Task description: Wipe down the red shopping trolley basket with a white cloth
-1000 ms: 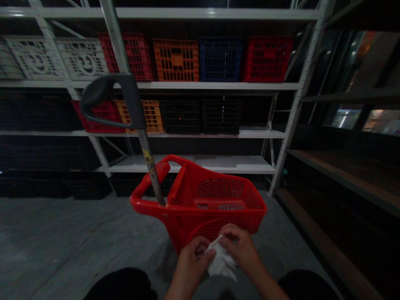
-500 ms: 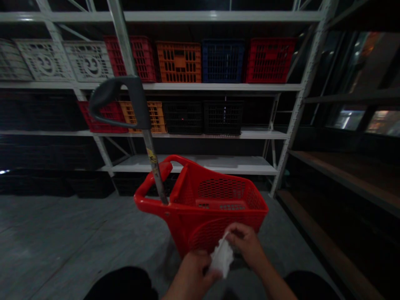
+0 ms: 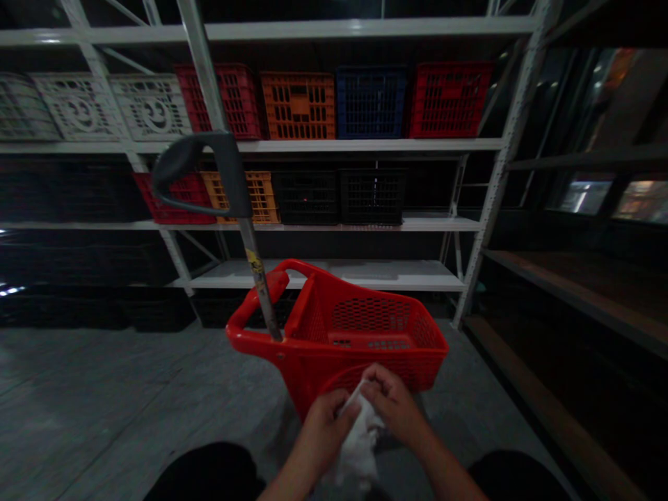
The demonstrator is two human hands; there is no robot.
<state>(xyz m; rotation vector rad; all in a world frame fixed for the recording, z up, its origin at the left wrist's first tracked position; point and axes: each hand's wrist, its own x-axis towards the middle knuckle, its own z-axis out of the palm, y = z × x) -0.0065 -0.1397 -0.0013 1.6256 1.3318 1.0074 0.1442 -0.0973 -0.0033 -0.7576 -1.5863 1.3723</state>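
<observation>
A thin, crumpled white tissue (image 3: pixel 359 452) hangs between my two hands, low in the head view. My left hand (image 3: pixel 326 428) is closed on its upper left edge, thumb on top. With the fingertips of my right hand (image 3: pixel 394 403) I pinch its upper right edge. The two hands are close together, and the tissue's lower part droops below them, slightly blurred. Just beyond them stands a red plastic shopping cart (image 3: pixel 360 357), its near side partly covered by my hands. Its basket has mesh walls.
A metal pole with a dark grey handle (image 3: pixel 237 174) rises from the cart. Behind it, a white metal rack (image 3: pixel 334 146) carries red, orange, blue, black and white crates, among them a blue crate (image 3: pixel 370 103). Dark shelving (image 3: pixel 574 278) flanks the right side. Grey concrete floor (image 3: pixel 130 390) lies around.
My hands have come closer together and a little higher. The tissue, bunched before, now hangs down longer below my fingers. The cart stays in place.
</observation>
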